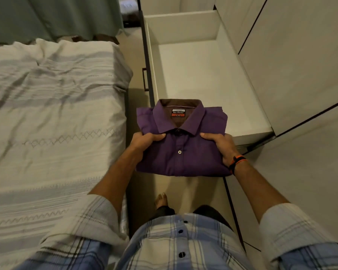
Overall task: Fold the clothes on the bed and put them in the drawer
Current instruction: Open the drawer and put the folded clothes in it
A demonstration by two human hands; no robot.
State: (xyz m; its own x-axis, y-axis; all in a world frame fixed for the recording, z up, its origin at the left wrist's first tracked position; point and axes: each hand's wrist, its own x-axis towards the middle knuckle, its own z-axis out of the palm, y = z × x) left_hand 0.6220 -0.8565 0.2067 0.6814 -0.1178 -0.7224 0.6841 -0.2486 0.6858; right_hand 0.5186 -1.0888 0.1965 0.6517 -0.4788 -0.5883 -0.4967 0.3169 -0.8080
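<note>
1. A bed (47, 117) fills the left side, covered by a pale sheet with grey bands and a stitched diamond pattern; the cloth is rumpled near the top.
2. Behind the bed, at the top left, hangs a grey-green curtain (53, 16).
3. A strip of beige floor (137, 106) runs between the bed and the furniture on the right. A bare foot (161, 199) stands on it, below the shirt.
4. The left hand (144, 142) grips the left edge of a folded purple shirt (181, 152), thumb lying on top near the collar and the other fingers curled underneath.
5. The shirt is folded into a neat rectangle, collar pointing away from the person, with a red-and-white label inside the neck and a white button on the front. It is held level in the air, its collar end over the near end of the drawer and its near end over the floor.
6. The right hand (220, 147) clasps the right edge of the shirt in the same way, thumb on top. Its wrist wears a dark band with an orange stripe (237, 160).
7. The drawer (203, 75) stands pulled out, white inside, with a dark front panel and handle on its left side.
8. Pale wardrobe doors (300, 65) with dark seams fill the right side.
9. At the bottom, the person's checked blue-and-white shirt shows, sleeves rolled up.
</note>
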